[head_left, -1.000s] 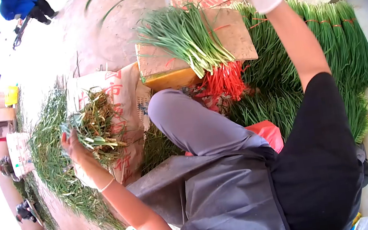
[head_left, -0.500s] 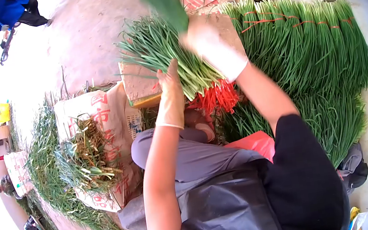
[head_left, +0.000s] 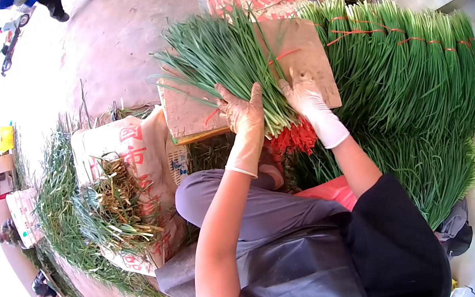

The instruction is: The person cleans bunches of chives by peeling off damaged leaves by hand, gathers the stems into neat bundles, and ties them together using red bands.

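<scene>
At twelve o'clock in the view, a bunch of greens (head_left: pixel 231 58) is being supported by a board (head_left: pixel 313 49). Its stalks (head_left: pixel 275 116) are being flanked by the left hand (head_left: pixel 243 116), spread wide, at nine o'clock and the right hand (head_left: pixel 305 96), loosely curled, at three; whether the right is gripping cannot be told.

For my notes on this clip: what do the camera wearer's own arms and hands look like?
The left hand and right hand wear thin, pale gloves reaching past the wrist. They look soiled toward the front, and the right cuff looks whiter. The forearms are uncovered, below short black sleeves. No cables or printed markings show.
</scene>
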`<act>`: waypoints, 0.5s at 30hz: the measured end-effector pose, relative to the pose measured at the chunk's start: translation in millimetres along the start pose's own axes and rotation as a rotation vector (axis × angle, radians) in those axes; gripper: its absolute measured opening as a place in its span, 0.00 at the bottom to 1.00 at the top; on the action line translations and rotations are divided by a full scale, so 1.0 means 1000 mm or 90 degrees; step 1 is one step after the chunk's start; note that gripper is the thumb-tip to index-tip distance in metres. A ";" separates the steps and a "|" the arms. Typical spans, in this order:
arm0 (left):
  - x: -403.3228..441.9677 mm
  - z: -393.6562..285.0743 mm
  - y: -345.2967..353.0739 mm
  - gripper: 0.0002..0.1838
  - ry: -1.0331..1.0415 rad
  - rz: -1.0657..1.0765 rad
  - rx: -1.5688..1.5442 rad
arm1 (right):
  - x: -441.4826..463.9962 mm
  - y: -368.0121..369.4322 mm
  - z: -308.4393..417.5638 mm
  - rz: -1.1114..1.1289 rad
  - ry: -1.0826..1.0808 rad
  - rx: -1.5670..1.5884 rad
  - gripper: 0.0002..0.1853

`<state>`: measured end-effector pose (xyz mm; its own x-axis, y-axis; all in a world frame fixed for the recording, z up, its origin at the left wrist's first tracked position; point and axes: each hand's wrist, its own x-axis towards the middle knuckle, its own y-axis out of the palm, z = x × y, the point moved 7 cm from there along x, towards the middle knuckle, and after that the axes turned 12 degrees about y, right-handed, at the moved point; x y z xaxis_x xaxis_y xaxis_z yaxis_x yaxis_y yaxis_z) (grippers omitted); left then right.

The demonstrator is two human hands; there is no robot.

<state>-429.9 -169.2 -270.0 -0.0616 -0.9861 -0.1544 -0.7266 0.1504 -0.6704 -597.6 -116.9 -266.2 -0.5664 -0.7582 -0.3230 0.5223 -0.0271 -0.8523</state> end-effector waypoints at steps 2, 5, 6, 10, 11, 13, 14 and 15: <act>-0.003 -0.011 0.004 0.55 -0.018 0.032 0.062 | 0.015 0.075 0.010 0.045 -0.298 -0.340 0.21; 0.001 0.003 0.002 0.56 0.006 0.056 0.088 | 0.000 0.056 0.021 -0.067 -0.006 0.080 0.18; 0.008 0.002 -0.001 0.56 0.043 0.067 0.075 | -0.004 0.039 0.027 -0.066 -0.013 0.084 0.18; 0.013 0.019 -0.042 0.47 0.117 0.157 -0.049 | -0.028 -0.002 0.018 -0.151 -0.072 -0.058 0.22; -0.009 0.013 -0.089 0.37 0.070 0.181 -0.112 | -0.044 -0.021 0.018 -0.191 -0.127 0.001 0.20; -0.060 0.007 -0.186 0.24 0.058 0.155 -0.331 | -0.075 -0.031 0.007 -0.066 -0.186 0.118 0.17; -0.087 0.011 -0.229 0.23 -0.001 0.076 -0.238 | -0.092 -0.020 -0.002 0.092 -0.187 0.174 0.15; -0.115 0.053 -0.276 0.21 -0.108 -0.009 -0.216 | -0.104 0.006 -0.012 0.231 -0.232 0.150 0.16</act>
<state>-185.9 -93.3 -105.9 0.0438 -0.9579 -0.2837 -0.9134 0.0766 -0.3997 -543.2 -30.5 -242.9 -0.0890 -0.9211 -0.3791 0.7947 0.1638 -0.5844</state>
